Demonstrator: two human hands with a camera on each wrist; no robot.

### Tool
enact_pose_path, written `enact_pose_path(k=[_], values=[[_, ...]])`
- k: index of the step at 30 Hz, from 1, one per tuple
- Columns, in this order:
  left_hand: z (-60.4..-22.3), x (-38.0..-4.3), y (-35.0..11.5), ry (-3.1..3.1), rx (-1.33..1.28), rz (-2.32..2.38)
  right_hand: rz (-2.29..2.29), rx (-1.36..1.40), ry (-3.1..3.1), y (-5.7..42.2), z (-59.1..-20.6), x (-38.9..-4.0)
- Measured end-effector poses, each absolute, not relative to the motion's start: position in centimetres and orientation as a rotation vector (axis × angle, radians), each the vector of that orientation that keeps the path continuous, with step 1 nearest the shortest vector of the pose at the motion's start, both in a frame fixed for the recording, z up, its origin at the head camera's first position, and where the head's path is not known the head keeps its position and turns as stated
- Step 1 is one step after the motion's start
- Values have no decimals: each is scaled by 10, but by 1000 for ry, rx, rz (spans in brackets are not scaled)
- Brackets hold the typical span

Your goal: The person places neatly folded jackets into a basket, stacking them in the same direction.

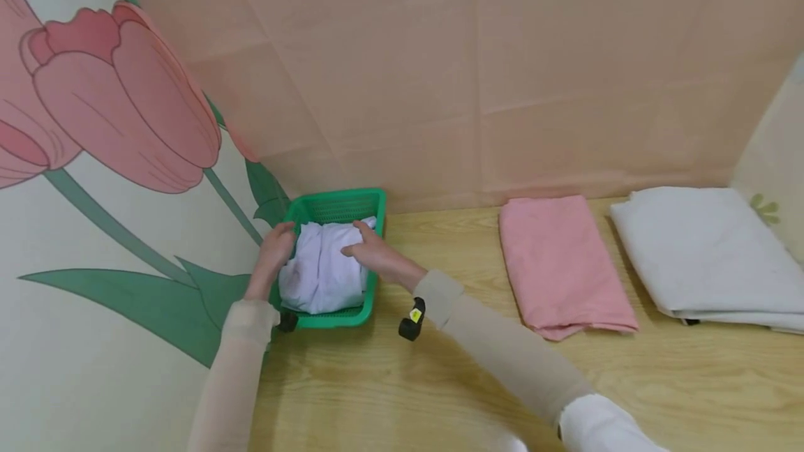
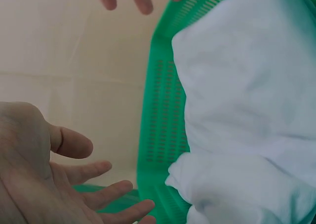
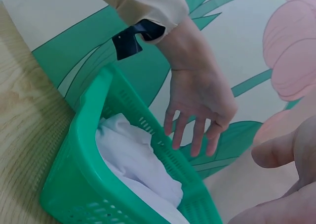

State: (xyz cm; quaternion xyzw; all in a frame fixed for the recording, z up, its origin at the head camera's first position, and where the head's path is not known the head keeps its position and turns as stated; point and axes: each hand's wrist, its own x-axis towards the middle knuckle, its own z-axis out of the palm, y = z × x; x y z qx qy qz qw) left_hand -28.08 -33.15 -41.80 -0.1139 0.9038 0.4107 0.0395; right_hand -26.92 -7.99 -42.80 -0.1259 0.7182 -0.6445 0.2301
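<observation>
A folded pale lavender-white cloth lies inside a green plastic basket with slotted walls. My left hand hovers by the basket's left rim, fingers extended and holding nothing; its palm fills the lower left of the left wrist view. Over the basket's right side is my right hand, thumb and fingers spread apart above the cloth's edge. In the right wrist view the right hand shows only in part, at the lower right, and the left hand points its fingers down beside the far rim.
To the right on the wooden tabletop lie a folded pink cloth and a thicker folded white cloth. A tulip-painted panel stands close on the left, and a beige sheet hangs behind.
</observation>
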Motion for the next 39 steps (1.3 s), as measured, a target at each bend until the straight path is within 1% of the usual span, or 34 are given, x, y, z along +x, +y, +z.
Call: enact_pose_path(k=[6, 17, 26, 39], values=[[-410, -273, -317, 2774, -329, 1288, -1853, -375, 1943, -61, -426, -268], [-404, -264, -278, 2844, -172, 1389, -2008, -392, 1860, -9, -425, -271], [-405, -250, -249, 2838, -139, 1443, -2025, -371, 1928, 40, -428, -263], [-406, -240, -209, 2769, 24, 1601, -2009, -310, 1984, 109, -429, -258]])
